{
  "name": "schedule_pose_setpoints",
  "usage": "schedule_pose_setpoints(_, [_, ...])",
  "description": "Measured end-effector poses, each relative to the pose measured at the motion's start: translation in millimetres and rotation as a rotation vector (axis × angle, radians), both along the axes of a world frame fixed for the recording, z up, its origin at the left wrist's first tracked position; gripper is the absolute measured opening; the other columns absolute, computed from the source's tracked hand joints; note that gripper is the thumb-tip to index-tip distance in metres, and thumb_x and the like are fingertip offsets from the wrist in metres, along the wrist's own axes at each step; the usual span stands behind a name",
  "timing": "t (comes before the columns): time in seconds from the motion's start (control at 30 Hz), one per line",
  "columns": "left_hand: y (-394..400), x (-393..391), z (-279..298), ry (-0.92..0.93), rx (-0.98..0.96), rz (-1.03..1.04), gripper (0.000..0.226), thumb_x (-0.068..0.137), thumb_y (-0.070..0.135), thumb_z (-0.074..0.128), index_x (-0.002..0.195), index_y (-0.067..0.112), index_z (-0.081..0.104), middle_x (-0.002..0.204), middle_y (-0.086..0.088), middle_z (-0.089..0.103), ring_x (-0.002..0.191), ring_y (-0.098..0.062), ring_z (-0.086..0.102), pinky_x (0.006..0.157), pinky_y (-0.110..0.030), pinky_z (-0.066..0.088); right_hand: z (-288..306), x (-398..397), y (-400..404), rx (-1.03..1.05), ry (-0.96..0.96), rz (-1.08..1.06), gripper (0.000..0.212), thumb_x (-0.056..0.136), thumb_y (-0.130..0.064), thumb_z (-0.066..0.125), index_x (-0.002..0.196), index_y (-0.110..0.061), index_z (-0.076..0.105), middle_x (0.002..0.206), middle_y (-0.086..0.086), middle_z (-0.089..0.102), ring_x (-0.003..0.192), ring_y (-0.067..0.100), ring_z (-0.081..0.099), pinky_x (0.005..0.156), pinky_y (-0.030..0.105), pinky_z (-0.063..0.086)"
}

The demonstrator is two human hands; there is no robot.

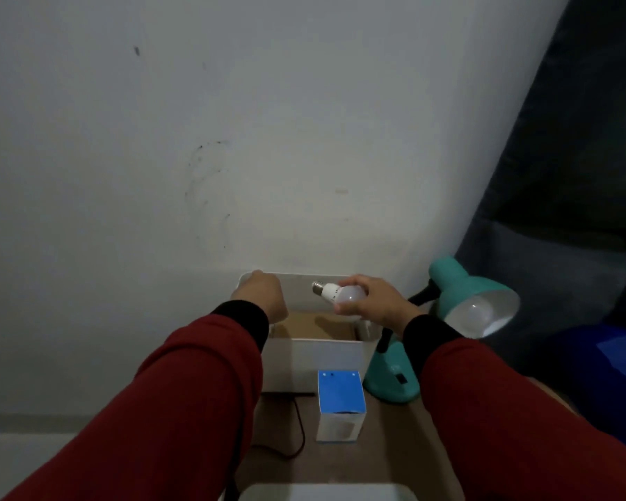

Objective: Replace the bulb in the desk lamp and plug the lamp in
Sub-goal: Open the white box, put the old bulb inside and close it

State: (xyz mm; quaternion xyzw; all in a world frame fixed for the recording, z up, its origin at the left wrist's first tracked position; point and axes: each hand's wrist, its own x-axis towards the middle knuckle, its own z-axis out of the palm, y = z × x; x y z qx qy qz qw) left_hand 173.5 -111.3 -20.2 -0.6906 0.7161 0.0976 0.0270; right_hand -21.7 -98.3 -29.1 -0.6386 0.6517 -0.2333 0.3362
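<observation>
While left grip clenched at box rim, right grip grasping bulb.

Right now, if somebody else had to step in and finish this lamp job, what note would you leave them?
Right hand grips a loose bulb over the open white box, screw base pointing left.
Left hand rests on the box's left rim; whether it grips, I cannot tell.
The teal desk lamp stands right of the box with a bulb in its shade.
A blue-and-white carton stands in front of the box.
Which bulb is new is unclear. Plugging in remains; a dark cord lies on the table.
</observation>
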Motion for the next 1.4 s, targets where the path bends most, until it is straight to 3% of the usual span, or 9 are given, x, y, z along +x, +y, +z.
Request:
schedule_pose_setpoints(0.17, [-33.9, -0.2, -39.8, -0.047, 0.098, -0.027, 0.045, 0.086, 0.036, 0.058, 0.118, 0.005, 0.059, 0.128, -0.012, 0.059, 0.124, -0.027, 0.052, 0.107, -0.03, 0.041, -37.9, 15.0, -40.3, 0.13, 0.039, 0.049, 0.066, 0.071, -0.016, 0.08, 0.132, -0.013, 0.054, 0.131, 0.011, 0.056, 0.118, 0.026, 0.055, 0.103, 0.033, 0.045])
schedule_pose_setpoints(0.4, [-50.0, 3.0, -76.0, -0.017, 0.197, 0.009, 0.043, 0.084, 0.033, 0.062, 0.117, 0.004, 0.06, 0.128, -0.014, 0.057, 0.119, -0.03, 0.055, 0.096, -0.034, 0.047, -63.2, 22.9, -63.9, 0.222, 0.203, 0.11, 0.063, 0.072, -0.021, 0.08, 0.13, -0.02, 0.055, 0.132, 0.009, 0.055, 0.118, 0.026, 0.053, 0.104, 0.035, 0.044])
schedule_pose_setpoints(0.57, [-47.3, 4.6, -79.1, -0.033, 0.202, 0.0, 0.048, 0.083, 0.036, 0.063, 0.118, 0.004, 0.06, 0.13, -0.014, 0.057, 0.12, -0.029, 0.055, 0.097, -0.034, 0.047, -61.1, 24.9, -63.0, 0.256, 0.301, 0.126, 0.062, 0.072, -0.02, 0.08, 0.129, -0.021, 0.055, 0.132, 0.009, 0.056, 0.119, 0.026, 0.053, 0.102, 0.036, 0.046])
schedule_pose_setpoints(0.67, [-42.3, 4.5, -73.1, -0.053, 0.186, -0.009, 0.041, 0.088, 0.032, 0.056, 0.118, 0.004, 0.059, 0.129, -0.014, 0.057, 0.12, -0.029, 0.055, 0.097, -0.034, 0.047, -52.9, 25.4, -58.2, 0.281, 0.363, 0.139, 0.071, 0.074, -0.016, 0.079, 0.137, -0.02, 0.048, 0.137, 0.009, 0.052, 0.124, 0.027, 0.051, 0.105, 0.035, 0.044])
schedule_pose_setpoints(0.77, [-35.9, 3.1, -59.1, -0.06, 0.18, -0.013, 0.04, 0.088, 0.027, 0.056, 0.121, 0.004, 0.057, 0.131, -0.013, 0.056, 0.121, -0.028, 0.055, 0.096, -0.033, 0.047, -39.2, 26.3, -53.0, 0.261, 0.476, 0.167, 0.074, 0.079, -0.023, 0.074, 0.144, -0.018, 0.039, 0.146, 0.008, 0.044, 0.132, 0.026, 0.045, 0.107, 0.03, 0.038])
schedule_pose_setpoints(1.0, [-7.6, 4.9, -19.0, -0.067, 0.064, -0.001, 0.041, 0.086, 0.023, 0.059, 0.123, 0.005, 0.055, 0.133, -0.013, 0.052, 0.122, -0.028, 0.053, 0.098, -0.035, 0.046, 11.3, 24.5, -23.5, 0.16, 0.789, 0.215, 0.056, 0.087, -0.029, 0.065, 0.137, -0.009, 0.049, 0.139, 0.012, 0.051, 0.127, 0.027, 0.051, 0.104, 0.034, 0.043])
schedule_pose_setpoints(1.4, [96.4, 20.5, 36.3, -0.054, -0.083, 0.04, 0.044, 0.084, 0.025, 0.059, 0.123, 0.006, 0.055, 0.127, -0.013, 0.055, 0.115, -0.028, 0.058, 0.092, -0.033, 0.05, 65.3, 9.6, 99.7, 0.027, 0.864, 0.135, 0.05, 0.088, -0.026, 0.062, 0.133, -0.007, 0.052, 0.134, 0.013, 0.056, 0.122, 0.028, 0.055, 0.095, 0.032, 0.047])
